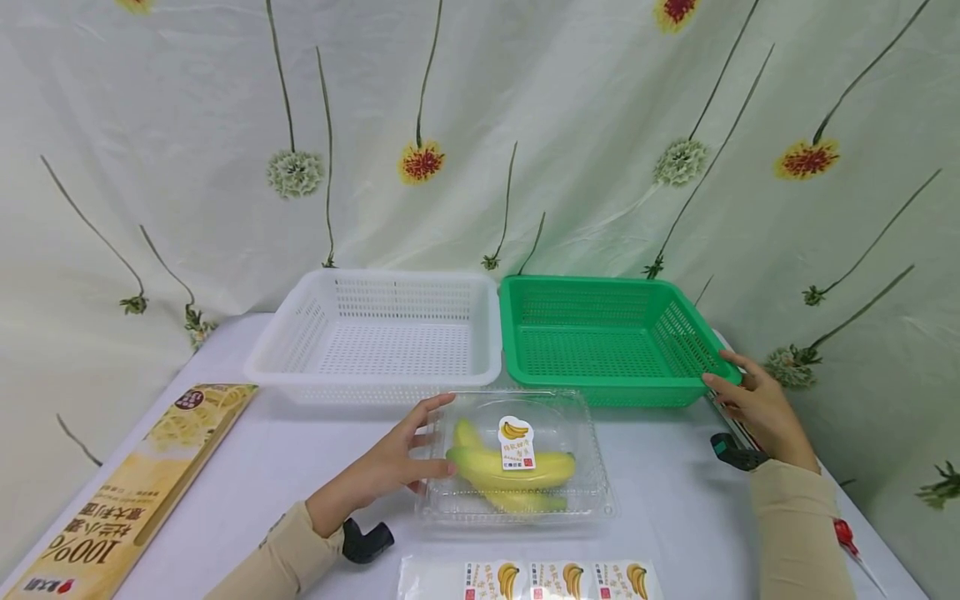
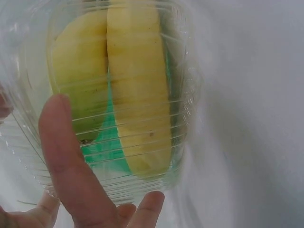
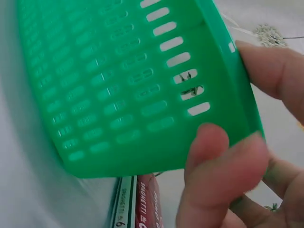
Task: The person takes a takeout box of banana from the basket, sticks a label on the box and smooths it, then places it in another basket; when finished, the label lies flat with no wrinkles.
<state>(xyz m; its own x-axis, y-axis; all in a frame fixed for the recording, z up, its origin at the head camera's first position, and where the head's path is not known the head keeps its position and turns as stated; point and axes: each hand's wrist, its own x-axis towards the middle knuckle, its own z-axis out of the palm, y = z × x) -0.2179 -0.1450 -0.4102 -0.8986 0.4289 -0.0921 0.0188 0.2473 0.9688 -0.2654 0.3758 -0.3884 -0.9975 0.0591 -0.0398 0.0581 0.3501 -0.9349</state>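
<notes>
A clear plastic clamshell box (image 1: 596, 475) with yellow-green bananas (image 1: 540, 473) inside stands on the table; a banana-picture sticker (image 1: 517, 442) is on its lid. My left hand (image 1: 393, 458) holds the box at its left side; in the left wrist view one finger (image 2: 71, 161) lies along the ribbed plastic wall. On the right, my right hand (image 1: 765, 412) grips the front right corner of a green basket (image 1: 600, 393). The right wrist view shows fingertips (image 3: 228, 161) pressing the basket's outer wall beneath the rim.
Left of the green basket stands a white basket (image 1: 375, 382). A yellow pasta package (image 1: 127, 500) lies at the left edge. A sheet of banana stickers (image 1: 435, 583) is at the front. Red-handled scissors (image 1: 845, 533) lie at right. Spaghetti packages (image 3: 145, 204) show behind the green basket.
</notes>
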